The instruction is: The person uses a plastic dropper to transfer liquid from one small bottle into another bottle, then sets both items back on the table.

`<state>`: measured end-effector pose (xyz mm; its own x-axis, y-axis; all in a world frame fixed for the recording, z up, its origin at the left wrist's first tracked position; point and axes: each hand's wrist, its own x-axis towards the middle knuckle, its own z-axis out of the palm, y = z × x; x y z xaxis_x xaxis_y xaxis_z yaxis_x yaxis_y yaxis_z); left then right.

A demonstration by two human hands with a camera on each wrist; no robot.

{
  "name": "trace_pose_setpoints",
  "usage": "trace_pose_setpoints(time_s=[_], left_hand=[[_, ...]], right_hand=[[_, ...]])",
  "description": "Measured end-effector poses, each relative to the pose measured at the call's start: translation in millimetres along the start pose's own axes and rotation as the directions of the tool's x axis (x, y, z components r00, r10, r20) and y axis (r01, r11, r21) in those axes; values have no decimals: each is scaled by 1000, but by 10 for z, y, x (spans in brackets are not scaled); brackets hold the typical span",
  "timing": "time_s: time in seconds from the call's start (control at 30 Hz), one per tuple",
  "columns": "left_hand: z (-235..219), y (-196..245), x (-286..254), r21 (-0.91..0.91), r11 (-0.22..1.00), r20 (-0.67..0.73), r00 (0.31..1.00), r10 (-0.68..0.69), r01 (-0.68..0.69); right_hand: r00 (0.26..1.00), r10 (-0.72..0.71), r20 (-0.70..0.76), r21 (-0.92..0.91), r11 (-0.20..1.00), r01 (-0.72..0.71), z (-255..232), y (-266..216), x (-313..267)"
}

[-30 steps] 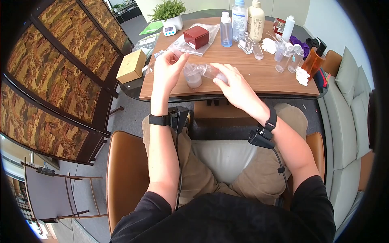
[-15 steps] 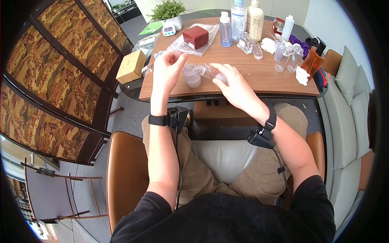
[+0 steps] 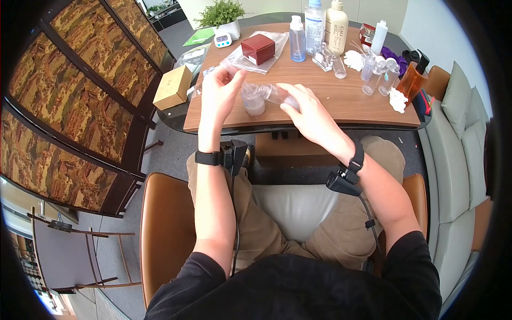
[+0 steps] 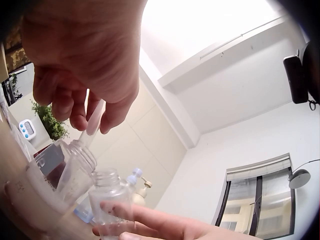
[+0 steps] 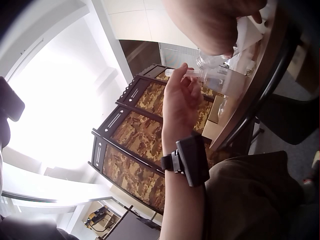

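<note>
Near the table's front edge stands a clear threaded-neck bottle with whitish, foamy contents in its lower part. My left hand is raised at its left, pinching a slender translucent plastic piece whose lower end reaches down into that bottle's mouth. The exact kind of this piece I cannot tell. From the right, my right hand grips a second, smaller clear bottle round its body. Its open threaded neck is beside the first bottle's rim, overlapping it in the head view.
Behind the hands are a dark red box on a plastic bag, a timer and a potted plant. Tall bottles stand at the back. Clear bottles, crumpled tissue and an amber pump bottle occupy the right side.
</note>
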<state>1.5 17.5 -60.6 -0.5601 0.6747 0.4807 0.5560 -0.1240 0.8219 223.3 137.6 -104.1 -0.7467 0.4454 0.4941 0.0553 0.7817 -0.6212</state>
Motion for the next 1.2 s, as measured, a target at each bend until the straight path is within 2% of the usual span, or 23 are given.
trace_pose_setpoints(time_s=[0.07,0.13,0.17,0.23,0.27,0.3,0.4,0.53,0.6,0.7,1.07,1.2], left_hand=[[-22,-4,4,-20,1000,-3,1000,3,-3],[-53,-22,13,-32,999,-94,995,15,-18],[-72,-52,26,-32,999,-93,996,15,-18],[-108,-84,52,-139,987,-180,982,53,-79],[-126,-83,46,-134,980,-214,970,115,-146],[-130,-83,40,-134,980,-213,970,115,-146],[-128,-11,17,-236,942,-411,903,128,-240],[-149,-4,12,-271,930,-406,905,125,-250],[-108,-13,21,-357,909,-333,939,90,-214],[-50,-28,31,-321,930,-312,947,76,-180],[-24,-4,30,-327,925,-290,952,96,-193],[-12,8,27,-325,929,-235,966,104,-179]], right_hand=[[1000,3,4,-1,1000,-3,-4,-3,2],[1000,8,13,4,1000,-8,-9,-5,3],[1000,9,12,4,1000,-9,-11,-7,1],[1000,1,4,10,1000,-1,-12,-10,-6],[1000,2,4,11,1000,-2,-10,-8,-6],[1000,-4,1,13,1000,4,-8,-2,-3],[1000,-12,-4,16,1000,12,-2,11,-6],[1000,-10,-1,17,1000,10,-3,6,-3],[1000,-17,-3,13,1000,17,2,8,-1],[1000,-22,-6,10,1000,22,13,27,1],[999,-26,-22,24,999,27,22,28,8],[1000,-7,2,12,1000,7,13,25,1]])
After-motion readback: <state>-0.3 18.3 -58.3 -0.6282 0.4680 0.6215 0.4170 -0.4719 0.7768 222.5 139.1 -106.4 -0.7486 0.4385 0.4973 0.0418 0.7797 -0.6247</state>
